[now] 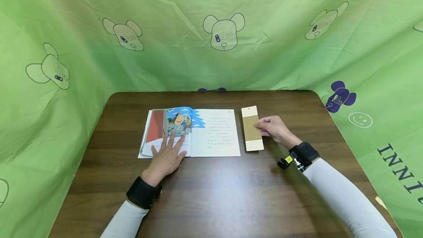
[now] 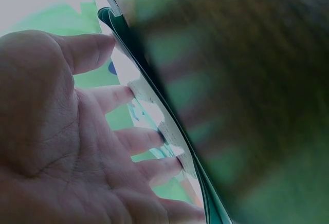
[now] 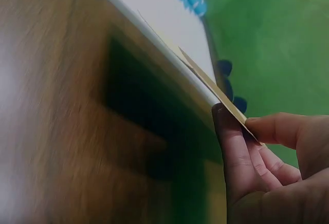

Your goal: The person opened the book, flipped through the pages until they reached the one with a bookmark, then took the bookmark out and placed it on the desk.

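On the dark wooden table (image 1: 214,194) lies an open picture book (image 1: 191,132), its left page a bright drawing of cartoon figures against blue and red, its right page white with lines of print too small to read. The left hand (image 1: 166,157) rests flat on the left page, fingers spread straight. Just right of the book sits a tan and cream card (image 1: 252,129); the right hand (image 1: 274,129) pinches its right edge between thumb and fingers. The green cloth (image 1: 380,83) behind shows the letters "INNI".

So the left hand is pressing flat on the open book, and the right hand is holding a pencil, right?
Not a pencil. The right hand pinches a tan bookmark by its edge, as the right wrist view shows. The left hand does press flat on the open book.
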`<state>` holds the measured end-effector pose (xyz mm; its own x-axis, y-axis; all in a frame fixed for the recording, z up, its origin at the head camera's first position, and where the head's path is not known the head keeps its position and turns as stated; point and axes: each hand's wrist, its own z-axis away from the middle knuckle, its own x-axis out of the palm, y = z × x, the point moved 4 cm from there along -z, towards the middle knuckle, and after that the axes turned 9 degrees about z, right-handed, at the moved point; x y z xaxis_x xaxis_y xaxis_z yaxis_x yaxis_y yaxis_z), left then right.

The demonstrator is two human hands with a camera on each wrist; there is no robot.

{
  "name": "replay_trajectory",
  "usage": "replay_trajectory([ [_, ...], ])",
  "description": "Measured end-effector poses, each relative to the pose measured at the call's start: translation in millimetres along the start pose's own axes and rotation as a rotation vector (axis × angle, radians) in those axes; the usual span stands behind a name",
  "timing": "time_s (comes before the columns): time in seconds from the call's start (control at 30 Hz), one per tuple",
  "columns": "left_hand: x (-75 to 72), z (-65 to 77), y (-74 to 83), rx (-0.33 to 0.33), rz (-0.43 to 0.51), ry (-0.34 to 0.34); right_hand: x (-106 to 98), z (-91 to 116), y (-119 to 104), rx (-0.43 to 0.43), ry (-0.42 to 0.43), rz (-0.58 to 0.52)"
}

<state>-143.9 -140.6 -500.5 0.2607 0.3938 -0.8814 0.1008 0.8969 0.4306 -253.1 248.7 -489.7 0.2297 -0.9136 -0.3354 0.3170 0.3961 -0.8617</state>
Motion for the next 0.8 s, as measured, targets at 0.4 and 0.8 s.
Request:
replay_trajectory([
  [0.4,-1.6,1.6,2.0,-0.001,0.009,0.002,-12.3,-5.2,18.8,0.011,0.013,0.011],
  [0.8,-3.8,2.9,3.0,0.006,0.011,0.015,-9.0,-5.5,21.9,0.040,0.076,0.128],
])
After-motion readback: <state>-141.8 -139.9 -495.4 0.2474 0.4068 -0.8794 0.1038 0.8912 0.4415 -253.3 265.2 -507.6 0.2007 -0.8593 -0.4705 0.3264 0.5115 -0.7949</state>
